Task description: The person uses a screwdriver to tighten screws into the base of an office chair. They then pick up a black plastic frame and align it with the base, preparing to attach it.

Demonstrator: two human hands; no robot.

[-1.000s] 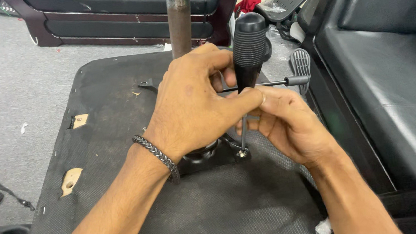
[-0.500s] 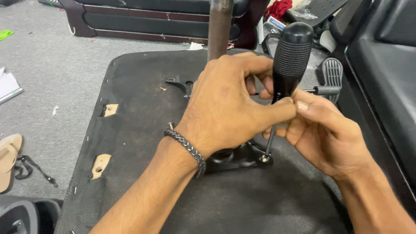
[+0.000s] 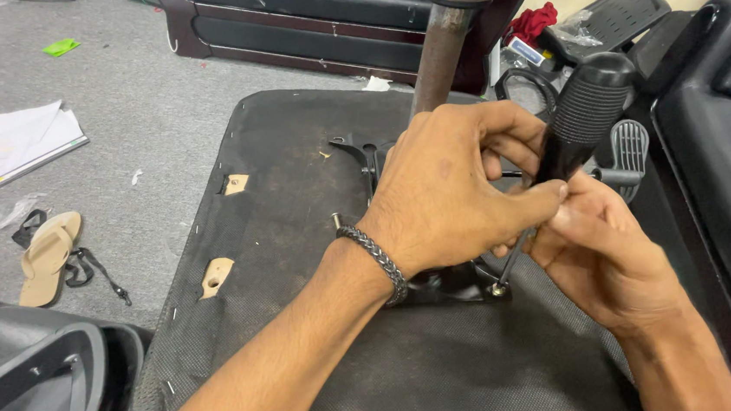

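Left hand (image 3: 460,194): fingers curled and closed round the lower part of a black ribbed-rubber screwdriver handle (image 3: 586,110), thumb pressed along its neck; a dark braided wristband (image 3: 376,259) sits on the wrist. Right hand (image 3: 604,256): fingertips pinched together on the thin steel screwdriver shaft (image 3: 509,264) just below the handle, steadying it. Shaft tip: set on a small bright screw (image 3: 498,290) at the corner of a black metal mounting plate (image 3: 450,284). Plate: fixed to the dark fabric-covered underside of an upturned chair seat (image 3: 314,218), which fills the middle of the view. Change against the views half a second and a second back: the grips of both hands and the tip on the screw are the same, while the scene sits lower and further right in frame, so the head has shifted rather than the tool; judged, the driving at this screw is in progress, not finished. Rusty brown metal column (image 3: 439,52): rises from the plate just behind the left hand, close to the handle and crowding its swing. Surroundings: black plastic lever paddle (image 3: 630,145) beside the right hand; black padded seating (image 3: 717,143) at right; grey floor (image 3: 139,93) with loose white papers (image 3: 17,142), a tan sandal (image 3: 48,257) and a green scrap (image 3: 62,47); red cloth (image 3: 535,22) beyond.
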